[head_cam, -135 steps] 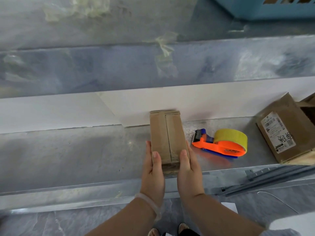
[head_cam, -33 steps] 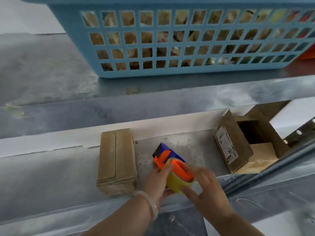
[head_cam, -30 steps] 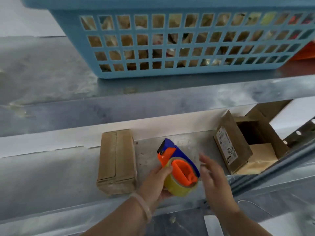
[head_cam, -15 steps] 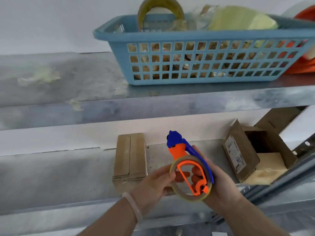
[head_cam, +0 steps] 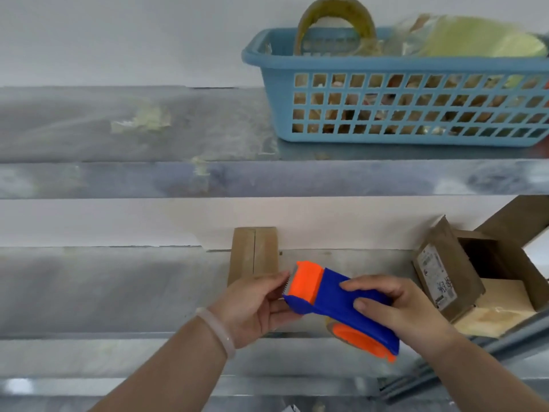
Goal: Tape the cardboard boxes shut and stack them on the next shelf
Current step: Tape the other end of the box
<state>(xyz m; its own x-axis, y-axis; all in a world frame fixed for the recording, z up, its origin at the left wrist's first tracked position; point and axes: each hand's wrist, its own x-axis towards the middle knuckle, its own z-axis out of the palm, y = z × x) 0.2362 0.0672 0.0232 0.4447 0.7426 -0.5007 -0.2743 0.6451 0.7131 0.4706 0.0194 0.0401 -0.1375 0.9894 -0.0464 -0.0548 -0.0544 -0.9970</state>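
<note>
**Q:** Position of the hands?

**A:** Both are on the tape dispenser, held in the air in front of the lower shelf. The left hand holds the orange cutter end from the left, with the fingers curled beneath and the thumb tip up by the serrated edge. The right hand is wrapped over the blue handle from above, with the fingers bent across the top and the thumb pressed on the near side. A pale bracelet sits on the left wrist.

**Q:** How does the dispenser lie?

**A:** It is tilted, with the cutter end up and to the left and the roll end down and to the right. The orange hub shows below the right hand.

**Q:** Where are the boxes relative to the hands?

**A:** The closed cardboard box lies on the lower shelf with its far end against the white wall. It is directly beyond the left hand, which covers its near end. A seam runs down the middle of its top, and I cannot tell whether there is tape on it. The open cardboard box stands at the far right of the same shelf, to the right of the right hand and apart from it. Its flaps are raised, and a shipping label is on its left face.

**Q:** Anything above?

**A:** The upper shelf carries a blue basket at the right, with a tape roll standing up inside it. Pale residue marks the shelf surface to the left of the basket.
</note>
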